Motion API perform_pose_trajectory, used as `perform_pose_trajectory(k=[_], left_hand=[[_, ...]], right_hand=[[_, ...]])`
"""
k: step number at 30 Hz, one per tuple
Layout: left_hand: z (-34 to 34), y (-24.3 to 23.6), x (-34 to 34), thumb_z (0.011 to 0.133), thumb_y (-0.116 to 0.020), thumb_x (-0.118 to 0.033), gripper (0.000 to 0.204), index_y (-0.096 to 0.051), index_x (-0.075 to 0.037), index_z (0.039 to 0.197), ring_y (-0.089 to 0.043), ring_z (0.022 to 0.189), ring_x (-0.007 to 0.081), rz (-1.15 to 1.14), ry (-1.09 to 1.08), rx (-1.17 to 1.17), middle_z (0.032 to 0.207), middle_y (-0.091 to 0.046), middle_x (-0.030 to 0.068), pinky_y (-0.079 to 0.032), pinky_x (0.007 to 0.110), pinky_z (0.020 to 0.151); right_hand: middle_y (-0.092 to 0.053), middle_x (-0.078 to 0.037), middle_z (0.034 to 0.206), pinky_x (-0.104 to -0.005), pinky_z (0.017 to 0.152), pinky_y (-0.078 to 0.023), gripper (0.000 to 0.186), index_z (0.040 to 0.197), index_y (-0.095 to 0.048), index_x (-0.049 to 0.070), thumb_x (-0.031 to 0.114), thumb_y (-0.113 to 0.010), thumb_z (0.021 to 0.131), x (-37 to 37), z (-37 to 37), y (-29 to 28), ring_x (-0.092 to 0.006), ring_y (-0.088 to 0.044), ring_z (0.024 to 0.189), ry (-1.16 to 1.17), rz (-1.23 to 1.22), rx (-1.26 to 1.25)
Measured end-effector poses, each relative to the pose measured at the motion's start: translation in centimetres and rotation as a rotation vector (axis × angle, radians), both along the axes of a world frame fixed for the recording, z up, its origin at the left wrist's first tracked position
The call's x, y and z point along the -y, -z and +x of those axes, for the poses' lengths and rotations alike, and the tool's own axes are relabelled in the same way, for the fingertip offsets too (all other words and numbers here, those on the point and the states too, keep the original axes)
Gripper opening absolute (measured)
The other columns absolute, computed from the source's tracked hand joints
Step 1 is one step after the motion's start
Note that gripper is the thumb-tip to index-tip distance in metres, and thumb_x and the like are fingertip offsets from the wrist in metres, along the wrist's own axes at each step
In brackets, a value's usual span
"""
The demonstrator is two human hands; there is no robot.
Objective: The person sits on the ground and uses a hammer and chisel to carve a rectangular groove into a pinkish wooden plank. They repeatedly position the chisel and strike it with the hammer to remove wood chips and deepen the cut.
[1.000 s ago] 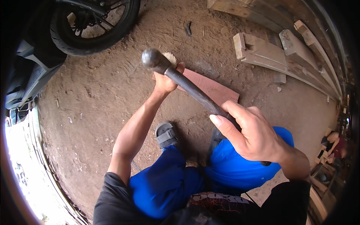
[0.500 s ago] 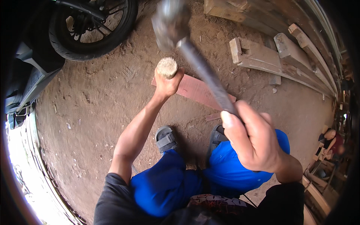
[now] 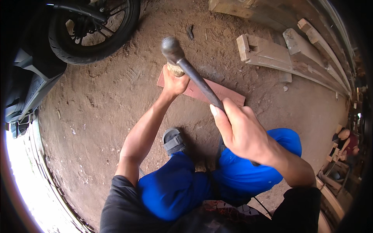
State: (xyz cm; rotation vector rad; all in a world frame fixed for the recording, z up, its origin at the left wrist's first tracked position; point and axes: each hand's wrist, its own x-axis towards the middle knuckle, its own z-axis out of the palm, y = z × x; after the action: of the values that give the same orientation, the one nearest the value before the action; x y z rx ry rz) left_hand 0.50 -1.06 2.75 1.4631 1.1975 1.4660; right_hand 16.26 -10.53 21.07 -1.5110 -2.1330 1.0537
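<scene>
My left hand (image 3: 174, 82) is closed around an upright wooden handle (image 3: 175, 70) with a pale, battered top. What lies below that grip is hidden by the hand. In my right hand (image 3: 244, 130) is a hammer (image 3: 199, 80) with a rounded metal head and a dark shaft, gripped with the thumb along it. The hammer head overlaps the top of the wooden handle; whether they touch, I cannot tell. Beneath both hands a flat reddish board (image 3: 219, 92) lies on the ground, partly covered by the left hand and the shaft.
A motorcycle wheel (image 3: 134, 29) stands at the upper left on brown dirt ground (image 3: 93, 128). Cut timber beams (image 3: 268, 52) lie at the upper right. A small dark piece (image 3: 190, 32) rests beyond the hammer. Another person (image 3: 345, 143) sits at the far right.
The hammer has come down from a raised, blurred position to the top of the wooden handle, my right hand moving left and forward with it. The left hand keeps its grip.
</scene>
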Motion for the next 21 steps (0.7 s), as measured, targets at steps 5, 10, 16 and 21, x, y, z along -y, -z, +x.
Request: perform_pose_trajectory(k=[5, 10, 16, 21], left_hand=[[-0.6, 1.0, -0.2, 0.077, -0.067, -0.012, 0.011, -0.064, -0.002, 0.074, -0.061, 0.062, 0.0127, -0.040, 0.043, 0.111, 0.067, -0.064, 0.0031, -0.050, 0.031, 0.059], [-0.2, -0.1, 0.3, 0.078, -0.066, -0.009, 0.009, -0.063, 0.000, 0.074, -0.063, 0.064, 0.0126, -0.093, 0.071, 0.056, 0.068, -0.066, 0.0031, -0.051, 0.033, 0.060], [0.0, 0.4, 0.4, 0.076, -0.065, -0.008, 0.007, -0.064, -0.001, 0.075, -0.063, 0.064, 0.0138, -0.019, 0.043, 0.006, 0.068, -0.066, 0.0036, -0.051, 0.032, 0.060], [-0.3, 0.4, 0.3, 0.076, -0.065, -0.007, 0.007, -0.062, -0.002, 0.072, -0.062, 0.061, 0.0151, -0.046, 0.049, 0.073, 0.065, -0.064, 0.0050, -0.050, 0.032, 0.059]], right_hand=[[-0.051, -0.017, 0.054, -0.0403, 0.042, -0.041, 0.016, 0.088, -0.049, -0.001, 0.010, -0.054, 0.098, 0.1, -0.4, -2.9, -0.0328, -0.062, 0.051, 0.056, 0.064, -0.204], [-0.055, -0.016, 0.058, -0.0401, 0.042, -0.043, 0.013, 0.090, -0.050, -0.003, 0.007, -0.054, 0.096, 0.7, 0.6, 0.0, -0.0318, -0.063, 0.052, -0.008, 0.004, -0.041], [-0.056, -0.017, 0.059, -0.0381, 0.043, -0.043, 0.013, 0.090, -0.052, -0.004, 0.007, -0.053, 0.097, 1.0, -0.2, -2.5, -0.0309, -0.064, 0.052, 0.029, 0.203, -0.269], [-0.054, -0.018, 0.053, -0.0433, 0.041, -0.040, 0.017, 0.085, -0.052, -0.001, 0.011, -0.055, 0.097, 0.6, 0.7, -0.1, -0.0354, -0.062, 0.050, 0.006, -0.055, -0.053]])
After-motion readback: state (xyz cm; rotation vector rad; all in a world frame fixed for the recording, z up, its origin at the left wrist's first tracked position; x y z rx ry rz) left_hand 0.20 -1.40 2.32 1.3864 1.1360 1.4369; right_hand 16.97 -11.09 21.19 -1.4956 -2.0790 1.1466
